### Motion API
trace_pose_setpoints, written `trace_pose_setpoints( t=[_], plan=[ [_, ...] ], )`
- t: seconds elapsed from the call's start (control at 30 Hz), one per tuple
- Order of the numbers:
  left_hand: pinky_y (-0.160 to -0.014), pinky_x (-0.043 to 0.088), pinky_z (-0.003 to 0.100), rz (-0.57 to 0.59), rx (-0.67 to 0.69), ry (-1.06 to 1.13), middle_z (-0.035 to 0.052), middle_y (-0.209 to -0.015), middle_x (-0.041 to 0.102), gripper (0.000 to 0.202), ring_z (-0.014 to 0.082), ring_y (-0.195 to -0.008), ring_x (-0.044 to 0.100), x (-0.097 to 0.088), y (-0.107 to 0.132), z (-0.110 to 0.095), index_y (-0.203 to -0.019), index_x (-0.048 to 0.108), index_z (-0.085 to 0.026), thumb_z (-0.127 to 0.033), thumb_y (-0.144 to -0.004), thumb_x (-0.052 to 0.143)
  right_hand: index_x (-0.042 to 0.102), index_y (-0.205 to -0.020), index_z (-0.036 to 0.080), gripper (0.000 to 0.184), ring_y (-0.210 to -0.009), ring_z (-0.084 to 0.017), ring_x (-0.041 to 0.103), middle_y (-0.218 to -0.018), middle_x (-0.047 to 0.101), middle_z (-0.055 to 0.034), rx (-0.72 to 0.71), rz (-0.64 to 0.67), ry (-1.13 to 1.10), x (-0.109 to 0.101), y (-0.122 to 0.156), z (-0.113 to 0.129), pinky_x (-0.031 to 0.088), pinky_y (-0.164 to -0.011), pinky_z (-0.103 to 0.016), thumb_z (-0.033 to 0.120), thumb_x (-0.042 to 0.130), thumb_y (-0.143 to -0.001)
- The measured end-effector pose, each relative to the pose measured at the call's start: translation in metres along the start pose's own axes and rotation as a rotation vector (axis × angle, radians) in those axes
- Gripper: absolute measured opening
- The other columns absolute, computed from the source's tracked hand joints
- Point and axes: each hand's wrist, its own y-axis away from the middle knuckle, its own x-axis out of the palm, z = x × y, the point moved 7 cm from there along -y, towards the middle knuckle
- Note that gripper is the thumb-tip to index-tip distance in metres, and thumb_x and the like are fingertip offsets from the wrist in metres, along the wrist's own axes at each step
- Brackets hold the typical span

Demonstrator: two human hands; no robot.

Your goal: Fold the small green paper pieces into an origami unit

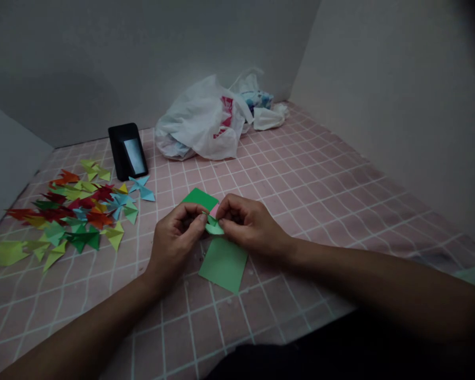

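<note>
To the left, passage at cloth level is blocked by the spread of folded paper pieces [61,215] and, behind them, by the black device [117,153]. The far middle is taken up by the white plastic bag [201,121], backed by the back wall [103,63]. A wide stretch of checked cloth [320,184] is left free beyond the right hand [248,222].

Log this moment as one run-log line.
left hand: pinching green folded paper; right hand: pinching it too; nearby: light-green paper sheet; left side: origami cranes; back: white plastic bag
</note>
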Motion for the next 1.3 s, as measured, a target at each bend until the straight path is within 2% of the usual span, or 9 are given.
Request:
trace_pose_setpoints(
  t=[0.27,0.47,0.63,0.77,1.03,1.3],
  plan=[
    [-0.058,0.049,0.023,-0.041,0.058,-0.100,-0.0012,-0.067,0.063,0.009,0.0129,-0.061,0.059,-0.002,0.000,-0.007,-0.075,0.066,-0.019,-0.026,-0.078,0.072,0.058,-0.079,0.018,0.009,-0.060,-0.008,0.047,-0.067,0.053,0.0046,0.029,0.007,-0.003,0.000,0.000,-0.001,0.036,-0.056,-0.022,0.009,0.058,-0.077],
    [-0.054,0.046,0.021,-0.015,0.016,-0.061,-0.0020,-0.063,0.062,0.014,0.0113,-0.057,0.057,-0.001,0.000,-0.005,-0.073,0.064,-0.018,-0.027,-0.081,0.071,0.059,-0.078,0.017,0.010,-0.060,-0.008,0.047,-0.066,0.053,0.0047,0.017,0.003,0.021,0.000,0.001,0.002,0.036,-0.055,-0.022,0.007,0.058,-0.076],
    [-0.057,0.047,0.022,0.013,0.023,-0.046,-0.0012,-0.067,0.063,0.013,0.0117,-0.060,0.058,0.000,0.000,-0.004,-0.077,0.067,-0.018,-0.029,-0.083,0.070,0.058,-0.078,0.018,0.011,-0.060,-0.009,0.047,-0.064,0.052,0.0049,0.031,-0.007,0.018,0.000,0.000,0.000,0.035,-0.055,-0.022,0.008,0.057,-0.075],
    [-0.060,0.050,0.024,0.015,-0.005,-0.037,0.0001,-0.073,0.066,0.012,0.0136,-0.065,0.061,0.001,0.000,0.000,-0.083,0.069,-0.018,-0.029,-0.080,0.073,0.058,-0.080,0.018,0.010,-0.059,-0.009,0.047,-0.063,0.053,0.0050,0.062,-0.030,-0.028,-0.002,-0.001,-0.005,0.034,-0.054,-0.022,0.010,0.058,-0.075],
    [-0.060,0.051,0.024,0.017,-0.029,-0.022,0.0004,-0.072,0.067,0.010,0.0129,-0.063,0.062,0.001,0.000,0.001,-0.079,0.068,-0.018,-0.026,-0.080,0.073,0.058,-0.080,0.018,0.009,-0.060,-0.009,0.047,-0.064,0.053,0.0046,0.048,-0.021,-0.035,-0.001,-0.001,-0.004,0.035,-0.055,-0.022,0.010,0.058,-0.075],
    [-0.062,0.053,0.021,0.022,-0.062,0.098,-0.0015,-0.074,0.067,0.012,0.0107,-0.066,0.062,0.002,-0.002,0.005,-0.084,0.068,-0.018,-0.023,-0.077,0.076,0.059,-0.080,0.018,0.010,-0.062,-0.010,0.049,-0.065,0.054,0.0042,0.037,0.003,0.002,0.000,0.000,-0.003,0.036,-0.056,-0.022,0.009,0.058,-0.075]
  ],
)
